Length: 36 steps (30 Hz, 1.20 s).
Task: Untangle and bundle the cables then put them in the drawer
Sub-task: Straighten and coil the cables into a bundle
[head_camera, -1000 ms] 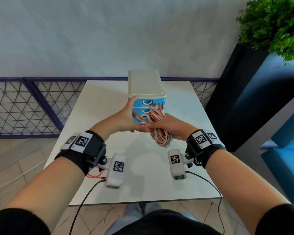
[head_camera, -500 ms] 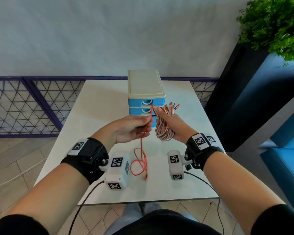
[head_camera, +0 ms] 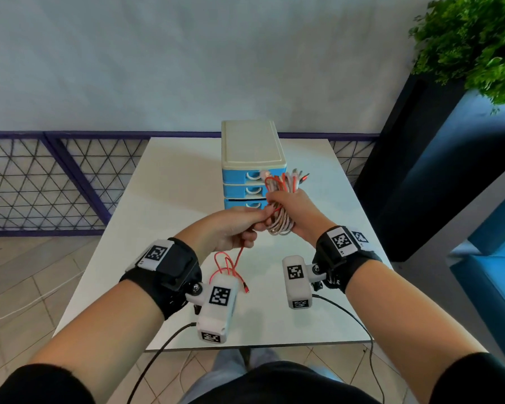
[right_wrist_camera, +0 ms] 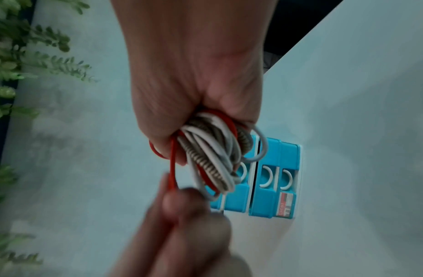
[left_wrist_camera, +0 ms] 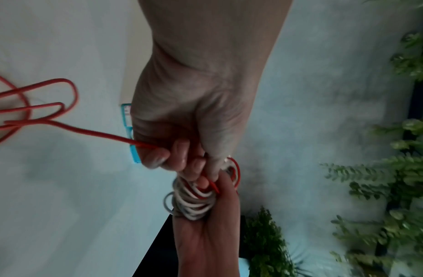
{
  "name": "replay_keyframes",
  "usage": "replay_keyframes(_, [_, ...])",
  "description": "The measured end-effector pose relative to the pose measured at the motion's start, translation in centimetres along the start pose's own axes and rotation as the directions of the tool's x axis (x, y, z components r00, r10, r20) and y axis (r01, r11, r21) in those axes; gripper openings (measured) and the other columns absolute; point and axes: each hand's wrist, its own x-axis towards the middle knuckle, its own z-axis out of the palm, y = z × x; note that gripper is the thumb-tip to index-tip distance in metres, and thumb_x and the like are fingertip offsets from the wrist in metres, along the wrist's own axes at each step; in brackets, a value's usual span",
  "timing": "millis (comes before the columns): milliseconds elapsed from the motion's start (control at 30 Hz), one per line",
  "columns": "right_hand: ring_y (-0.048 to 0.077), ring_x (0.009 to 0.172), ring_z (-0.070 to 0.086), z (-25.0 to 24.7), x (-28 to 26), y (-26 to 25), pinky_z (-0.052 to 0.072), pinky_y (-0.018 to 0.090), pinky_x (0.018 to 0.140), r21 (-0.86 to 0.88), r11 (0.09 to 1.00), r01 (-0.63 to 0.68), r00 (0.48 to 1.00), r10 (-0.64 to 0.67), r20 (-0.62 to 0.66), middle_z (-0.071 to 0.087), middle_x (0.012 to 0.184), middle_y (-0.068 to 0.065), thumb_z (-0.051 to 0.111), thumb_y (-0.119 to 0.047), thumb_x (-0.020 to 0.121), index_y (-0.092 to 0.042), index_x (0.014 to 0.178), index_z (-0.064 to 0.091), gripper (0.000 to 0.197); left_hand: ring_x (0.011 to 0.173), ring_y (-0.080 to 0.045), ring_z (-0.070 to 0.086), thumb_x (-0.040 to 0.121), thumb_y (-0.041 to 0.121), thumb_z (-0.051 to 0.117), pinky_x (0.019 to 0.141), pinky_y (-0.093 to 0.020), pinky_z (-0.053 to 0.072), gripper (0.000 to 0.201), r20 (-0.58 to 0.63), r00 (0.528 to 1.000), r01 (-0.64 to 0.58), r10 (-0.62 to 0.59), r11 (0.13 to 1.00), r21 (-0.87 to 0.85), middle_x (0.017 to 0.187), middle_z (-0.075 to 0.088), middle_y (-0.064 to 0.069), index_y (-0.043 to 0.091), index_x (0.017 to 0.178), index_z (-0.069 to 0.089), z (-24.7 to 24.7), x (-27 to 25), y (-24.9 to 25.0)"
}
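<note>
Wrap red braided cable tail (head_camera: 231, 265) snugly round coiled white-and-red cable bundle (head_camera: 280, 221) clenched in right hand (head_camera: 296, 212), left hand (head_camera: 233, 228) pinching it, blue three-drawer plastic cabinet (head_camera: 250, 173) at twelve o'clock.

likely office lounge: white table (head_camera: 187, 182), planter (head_camera: 414, 158), blue sofa (head_camera: 496, 275).

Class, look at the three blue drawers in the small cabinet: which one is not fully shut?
The bottom drawer: a dark gap shows along its top edge, while the top drawer and middle drawer sit flush.
</note>
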Motion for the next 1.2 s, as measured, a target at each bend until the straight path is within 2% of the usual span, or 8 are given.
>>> replay_keyframes(167, [0.022, 0.052, 0.065, -2.4, 0.6, -1.1, 0.059, 0.036, 0.060, 0.261, 0.965, 0.039, 0.992, -0.007, -0.123, 0.065, 0.061, 0.009, 0.060, -0.004, 0.089, -0.001, 0.084, 0.057, 0.007, 0.043, -0.006, 0.021, 0.097, 0.041, 0.041, 0.051, -0.022, 0.023, 0.031, 0.278, 0.943, 0.193, -0.184, 0.981, -0.006, 0.054, 0.029, 0.009, 0.020, 0.076, 0.051, -2.5, -1.4, -2.4])
replay_keyframes(267, [0.020, 0.054, 0.066, -3.2, 0.1, -1.9, 0.059, 0.036, 0.060, 0.336, 0.942, 0.018, 0.998, 0.002, -0.058, 0.066, 0.060, 0.008, 0.057, -0.005, 0.092, -0.001, 0.081, 0.057, 0.011, 0.048, -0.008, 0.027, 0.097, 0.037, 0.044, 0.054, -0.023, 0.025, 0.028, 0.236, 0.944, 0.166, -0.232, 0.949, 0.270, 0.057, 0.036, 0.008, 0.017, 0.081, 0.057, -3.7, -1.8, -3.2])
replay_keyframes(400, [0.019, 0.069, 0.071, -3.1, -0.4, -2.1, 0.060, 0.035, 0.067, 0.130, 0.990, -0.064, 0.994, 0.051, 0.102, 0.068, 0.077, 0.012, 0.057, -0.006, 0.093, 0.000, 0.092, 0.060, 0.007, 0.064, -0.010, 0.044, 0.095, 0.031, 0.052, 0.056, -0.020, 0.033, 0.022, -0.058, 0.994, -0.022, 0.092, 0.693, 0.721, 0.067, 0.052, 0.006, 0.021, 0.082, 0.066, -3.3, -1.1, -1.8])
replay_keyframes(533, [0.023, 0.080, 0.070, -1.9, -1.1, -1.8, 0.059, 0.032, 0.070, -0.122, 0.989, -0.088, 0.967, 0.114, 0.227, 0.069, 0.088, 0.017, 0.056, -0.005, 0.092, 0.002, 0.096, 0.062, 0.010, 0.063, -0.009, 0.050, 0.092, 0.026, 0.057, 0.059, -0.023, 0.038, 0.018, -0.163, 0.891, -0.198, 0.425, 0.684, 0.702, 0.068, 0.058, 0.006, 0.016, 0.082, 0.069, -3.0, 0.1, -0.5])
replay_keyframes(733, [0.023, 0.075, 0.070, -0.6, -1.8, -1.3, 0.058, 0.036, 0.072, -0.097, 0.978, -0.184, 0.897, 0.207, 0.391, 0.068, 0.083, 0.014, 0.057, -0.007, 0.093, -0.002, 0.101, 0.061, 0.011, 0.062, -0.001, 0.050, 0.086, 0.030, 0.065, 0.052, -0.012, 0.033, 0.014, -0.251, 0.755, -0.237, 0.606, 0.609, 0.757, 0.068, 0.057, 0.012, 0.018, 0.079, 0.063, -2.3, 0.9, -0.3])
replay_keyframes(867, [0.017, 0.061, 0.064, -0.9, -1.5, -1.2, 0.057, 0.036, 0.072, -0.137, 0.985, -0.107, 0.950, 0.142, 0.279, 0.062, 0.072, 0.008, 0.060, -0.007, 0.091, -0.004, 0.087, 0.060, 0.005, 0.057, -0.013, 0.045, 0.090, 0.041, 0.056, 0.051, -0.024, 0.033, 0.032, -0.252, 0.826, -0.133, 0.504, 0.608, 0.782, 0.062, 0.050, 0.003, 0.016, 0.071, 0.058, -2.9, 0.5, -0.5])
replay_keyframes(1033, [0.015, 0.057, 0.058, -2.4, 0.0, -0.8, 0.051, 0.026, 0.058, -0.424, 0.904, 0.049, 0.999, -0.054, 0.000, 0.056, 0.070, 0.007, 0.054, -0.007, 0.092, -0.010, 0.083, 0.051, 0.009, 0.043, -0.009, 0.029, 0.101, 0.031, 0.036, 0.046, -0.021, 0.029, 0.034, -0.204, 0.977, -0.036, 0.057, 0.994, 0.107, 0.057, 0.037, 0.005, 0.017, 0.076, 0.053, -4.5, -0.3, -1.4])
replay_keyframes(1200, [0.014, 0.061, 0.054, -2.4, -0.1, 0.0, 0.049, 0.025, 0.059, -0.451, 0.884, 0.126, 0.992, -0.107, 0.067, 0.052, 0.074, 0.005, 0.054, -0.037, 0.095, -0.018, 0.081, 0.051, 0.024, 0.056, -0.009, 0.058, 0.097, 0.019, 0.047, 0.070, -0.027, 0.057, 0.017, -0.046, 0.999, -0.010, -0.003, 0.960, -0.279, 0.063, 0.059, 0.004, 0.012, 0.090, 0.061, -3.3, -0.9, -0.7])
